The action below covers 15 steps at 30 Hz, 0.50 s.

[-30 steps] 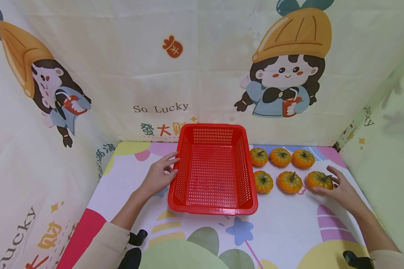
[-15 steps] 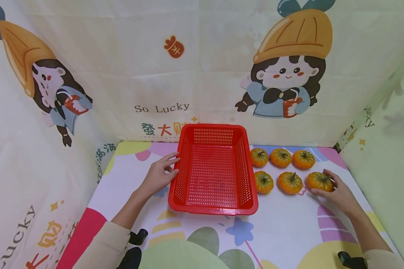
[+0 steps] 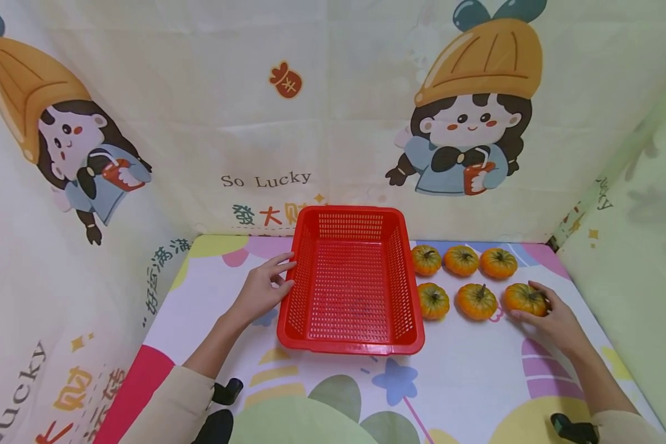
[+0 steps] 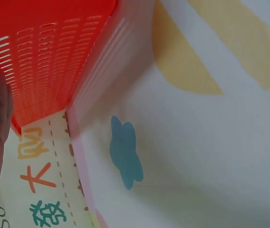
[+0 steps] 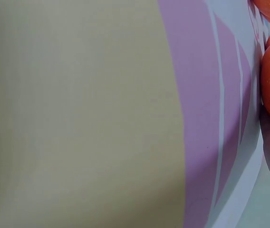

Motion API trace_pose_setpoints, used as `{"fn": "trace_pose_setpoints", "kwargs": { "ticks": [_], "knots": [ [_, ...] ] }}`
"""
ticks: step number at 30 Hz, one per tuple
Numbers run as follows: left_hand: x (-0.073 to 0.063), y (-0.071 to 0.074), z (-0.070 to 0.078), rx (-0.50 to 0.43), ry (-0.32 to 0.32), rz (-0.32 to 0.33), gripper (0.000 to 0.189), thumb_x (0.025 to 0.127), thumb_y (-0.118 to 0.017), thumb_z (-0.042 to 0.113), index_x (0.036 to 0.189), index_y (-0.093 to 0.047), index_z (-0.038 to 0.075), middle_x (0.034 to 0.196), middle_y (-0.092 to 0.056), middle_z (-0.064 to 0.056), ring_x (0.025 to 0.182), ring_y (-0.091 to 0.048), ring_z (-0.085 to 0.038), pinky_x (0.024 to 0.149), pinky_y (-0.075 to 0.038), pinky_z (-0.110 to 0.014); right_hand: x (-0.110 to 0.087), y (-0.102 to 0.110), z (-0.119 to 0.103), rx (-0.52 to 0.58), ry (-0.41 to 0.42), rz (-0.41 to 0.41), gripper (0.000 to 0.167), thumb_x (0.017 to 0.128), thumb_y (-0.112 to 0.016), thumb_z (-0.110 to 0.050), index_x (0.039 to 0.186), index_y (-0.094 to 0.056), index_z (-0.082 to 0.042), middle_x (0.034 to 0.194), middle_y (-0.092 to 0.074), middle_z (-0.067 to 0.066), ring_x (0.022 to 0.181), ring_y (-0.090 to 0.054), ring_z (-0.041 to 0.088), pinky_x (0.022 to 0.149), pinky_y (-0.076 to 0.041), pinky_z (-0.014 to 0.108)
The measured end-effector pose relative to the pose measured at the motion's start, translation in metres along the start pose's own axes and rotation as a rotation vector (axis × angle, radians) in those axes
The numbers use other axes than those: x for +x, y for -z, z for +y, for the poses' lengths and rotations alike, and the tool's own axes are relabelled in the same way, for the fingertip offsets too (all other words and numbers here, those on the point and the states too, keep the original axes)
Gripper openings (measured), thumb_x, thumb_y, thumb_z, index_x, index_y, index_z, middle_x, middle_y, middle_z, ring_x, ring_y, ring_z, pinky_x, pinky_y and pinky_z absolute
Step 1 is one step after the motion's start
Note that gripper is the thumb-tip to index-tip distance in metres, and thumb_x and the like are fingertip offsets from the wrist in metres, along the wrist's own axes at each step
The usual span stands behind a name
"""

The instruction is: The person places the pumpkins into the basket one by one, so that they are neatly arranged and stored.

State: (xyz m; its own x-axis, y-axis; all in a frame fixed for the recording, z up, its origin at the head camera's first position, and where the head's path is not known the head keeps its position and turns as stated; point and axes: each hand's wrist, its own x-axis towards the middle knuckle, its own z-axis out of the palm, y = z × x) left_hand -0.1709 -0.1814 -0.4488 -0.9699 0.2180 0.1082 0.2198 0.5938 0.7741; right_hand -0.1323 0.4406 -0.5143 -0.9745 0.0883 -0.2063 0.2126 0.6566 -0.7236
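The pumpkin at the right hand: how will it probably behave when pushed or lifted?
The pumpkin is probably stiff: no dent shows where the right hand grips it. Its squat, ribbed shape suggests that it would rock or slide more than roll. It looks smooth in the right wrist view, so a loose grip might slip.

The tabletop point(image 3: 455, 354) has a white surface with printed multicoloured shapes, including a blue star point(image 3: 395, 382). A red perforated basket point(image 3: 351, 349) rests on it, opening upward. Right of the basket, six orange-green pumpkins point(image 3: 476, 301) form two rows of three; each row's leftmost unit sits just beside the basket.
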Motion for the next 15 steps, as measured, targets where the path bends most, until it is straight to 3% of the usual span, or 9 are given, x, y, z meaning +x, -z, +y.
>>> {"fn": "trace_pose_setpoints", "kwargs": {
  "ticks": [15],
  "knots": [
    [0.0,-0.0002,-0.0008,-0.024,0.008,0.014,0.048,0.093,-0.075,0.012,0.14,-0.065,0.005,0.155,-0.054,-0.005,0.081,-0.066,-0.018,0.069,-0.06,-0.024,-0.0023,0.0009,-0.0079,-0.026,0.043,0.032,0.094,0.098,-0.069,-0.041,0.164,-0.014,-0.002,0.156,-0.02,0.044,0.134,-0.026,0.062,0.104,-0.027,0.082]
  ]
}}
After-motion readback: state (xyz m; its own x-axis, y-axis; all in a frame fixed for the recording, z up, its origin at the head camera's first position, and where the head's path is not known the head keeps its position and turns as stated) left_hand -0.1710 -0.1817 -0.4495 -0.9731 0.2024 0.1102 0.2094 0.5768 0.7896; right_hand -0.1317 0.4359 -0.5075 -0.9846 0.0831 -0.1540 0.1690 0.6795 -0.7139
